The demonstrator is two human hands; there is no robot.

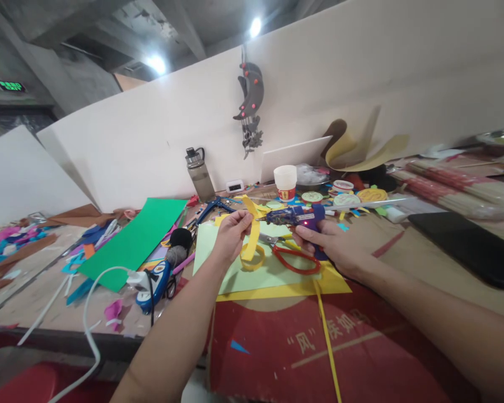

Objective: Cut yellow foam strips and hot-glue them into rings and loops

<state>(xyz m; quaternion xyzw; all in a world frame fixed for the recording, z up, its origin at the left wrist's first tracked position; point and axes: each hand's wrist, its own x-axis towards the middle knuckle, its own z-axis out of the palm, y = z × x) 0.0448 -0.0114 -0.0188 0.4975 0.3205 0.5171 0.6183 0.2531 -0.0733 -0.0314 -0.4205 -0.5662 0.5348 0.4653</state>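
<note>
Between the fingertips of my left hand [234,232] is a strip of yellow felt [253,240], hanging down with its lower part curled. My right hand [330,240] is wrapped round a blue hot glue gun [308,217] with a small red light. The gun's nozzle points left and reaches the strip; whether it touches cannot be made out. A clear glue stick [369,204] sticks out of its back. Below lie a yellow ring [252,257], red-handled scissors [296,262] and pale green sheets [227,274] over yellow ones.
A green sheet [138,240] and a blue power strip [154,285] with a white cable are at the left. Behind stand a grey bottle [199,176] and paper cups [285,182]. A black phone-like slab [466,246] lies right. A red printed cardboard [277,347] is in front.
</note>
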